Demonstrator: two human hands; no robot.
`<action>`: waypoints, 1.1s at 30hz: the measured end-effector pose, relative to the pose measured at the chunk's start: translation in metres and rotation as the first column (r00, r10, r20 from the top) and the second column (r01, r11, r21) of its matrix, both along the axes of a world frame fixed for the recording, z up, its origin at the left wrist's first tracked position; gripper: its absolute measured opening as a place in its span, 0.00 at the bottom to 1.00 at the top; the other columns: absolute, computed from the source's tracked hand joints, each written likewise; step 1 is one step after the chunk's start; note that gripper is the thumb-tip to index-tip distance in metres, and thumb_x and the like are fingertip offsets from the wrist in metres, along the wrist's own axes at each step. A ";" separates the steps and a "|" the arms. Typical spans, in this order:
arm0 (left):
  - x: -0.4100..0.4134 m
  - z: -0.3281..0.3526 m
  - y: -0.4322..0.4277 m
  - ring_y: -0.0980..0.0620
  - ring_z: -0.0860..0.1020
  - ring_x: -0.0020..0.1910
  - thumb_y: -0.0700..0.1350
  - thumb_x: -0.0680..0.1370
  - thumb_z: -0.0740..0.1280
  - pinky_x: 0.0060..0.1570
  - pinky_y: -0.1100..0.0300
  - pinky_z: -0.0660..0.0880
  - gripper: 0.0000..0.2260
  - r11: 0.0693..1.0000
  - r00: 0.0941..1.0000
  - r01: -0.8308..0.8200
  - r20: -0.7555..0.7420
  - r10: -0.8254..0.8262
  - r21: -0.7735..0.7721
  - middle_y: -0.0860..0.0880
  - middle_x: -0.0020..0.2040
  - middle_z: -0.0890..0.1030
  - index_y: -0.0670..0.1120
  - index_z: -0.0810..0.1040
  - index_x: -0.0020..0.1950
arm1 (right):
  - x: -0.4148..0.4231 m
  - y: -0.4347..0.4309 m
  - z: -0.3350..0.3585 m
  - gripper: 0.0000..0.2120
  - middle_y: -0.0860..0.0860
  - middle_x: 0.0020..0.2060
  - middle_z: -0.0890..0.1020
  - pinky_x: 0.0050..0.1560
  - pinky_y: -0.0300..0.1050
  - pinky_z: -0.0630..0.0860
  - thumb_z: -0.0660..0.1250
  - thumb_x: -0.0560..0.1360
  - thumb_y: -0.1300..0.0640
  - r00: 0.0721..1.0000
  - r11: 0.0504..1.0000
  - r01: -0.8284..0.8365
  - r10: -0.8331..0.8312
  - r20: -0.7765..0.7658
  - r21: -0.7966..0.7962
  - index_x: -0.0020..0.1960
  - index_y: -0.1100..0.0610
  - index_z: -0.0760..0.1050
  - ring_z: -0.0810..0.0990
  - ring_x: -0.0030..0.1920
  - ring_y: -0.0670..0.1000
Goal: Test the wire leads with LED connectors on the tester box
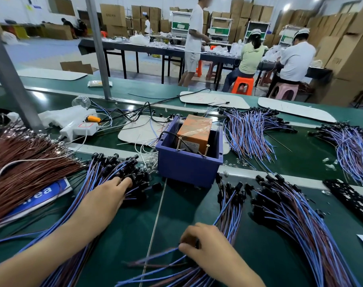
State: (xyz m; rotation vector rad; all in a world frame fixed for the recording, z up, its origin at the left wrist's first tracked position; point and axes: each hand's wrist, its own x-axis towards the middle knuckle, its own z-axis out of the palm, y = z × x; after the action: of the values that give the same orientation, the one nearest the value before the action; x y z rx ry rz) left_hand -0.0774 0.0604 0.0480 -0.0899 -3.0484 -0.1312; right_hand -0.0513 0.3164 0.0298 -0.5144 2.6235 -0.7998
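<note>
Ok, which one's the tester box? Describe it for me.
Middle of the green bench, among the wire bundles, stands a blue plastic bin. The tester is the orange box inside it; unlike anything nearby, it has two brass posts sticking up.

The surface [176, 214] was dark green, crossed by pale grey strips. The wire leads [234, 206] were blue and reddish brown, each tipped with black connectors [122, 168]. The bundle of wires [21, 162] at the left was plain brown. The tester box [194, 131] was orange and the bin [188, 170] violet-blue. The sign [41, 193] was blue with white letters, and the perforated strip [350, 199] was black. The 2 seats farther back were an orange stool [242, 84] and a pink stool [285, 91].
</note>
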 end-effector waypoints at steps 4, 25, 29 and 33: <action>-0.002 -0.007 0.000 0.51 0.75 0.52 0.44 0.79 0.61 0.42 0.57 0.76 0.17 0.997 0.999 0.001 -0.048 -0.004 -0.071 0.52 0.53 0.71 0.52 0.64 0.67 | 0.003 0.003 -0.003 0.08 0.48 0.45 0.80 0.49 0.40 0.74 0.69 0.75 0.47 0.998 1.000 0.015 -0.014 0.069 -0.013 0.49 0.51 0.80 0.78 0.46 0.47; 0.019 0.123 0.085 0.50 0.75 0.54 0.43 0.73 0.72 0.56 0.53 0.72 0.05 0.514 0.595 0.795 -0.581 -0.555 0.323 0.54 0.44 0.80 0.50 0.85 0.47 | -0.037 -0.028 0.123 0.16 0.57 0.45 0.83 0.41 0.43 0.81 0.62 0.76 0.52 0.779 0.000 0.599 0.232 0.583 -0.801 0.56 0.61 0.81 0.84 0.43 0.52; 0.011 0.116 0.081 0.55 0.73 0.62 0.40 0.75 0.71 0.60 0.60 0.71 0.08 0.478 0.588 0.808 -0.422 -0.689 0.345 0.52 0.50 0.80 0.48 0.85 0.52 | -0.051 -0.001 0.143 0.13 0.50 0.29 0.79 0.30 0.38 0.78 0.68 0.68 0.56 0.846 -0.294 0.507 -0.011 0.534 -0.810 0.45 0.64 0.84 0.78 0.27 0.45; -0.008 0.104 0.081 0.58 0.73 0.61 0.39 0.75 0.70 0.60 0.63 0.69 0.10 0.574 0.659 0.751 -0.312 -0.684 0.326 0.55 0.51 0.78 0.49 0.83 0.55 | -0.058 0.013 0.126 0.13 0.50 0.29 0.81 0.36 0.41 0.81 0.66 0.72 0.54 0.848 -0.239 0.404 -0.263 0.459 -0.883 0.44 0.62 0.84 0.80 0.28 0.46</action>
State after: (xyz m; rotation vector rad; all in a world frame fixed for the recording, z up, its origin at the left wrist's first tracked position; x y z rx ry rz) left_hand -0.0856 0.1411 0.1521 -1.2517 -2.5278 -0.8032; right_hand -0.1096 0.3290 0.1560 0.0780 1.3122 -2.9833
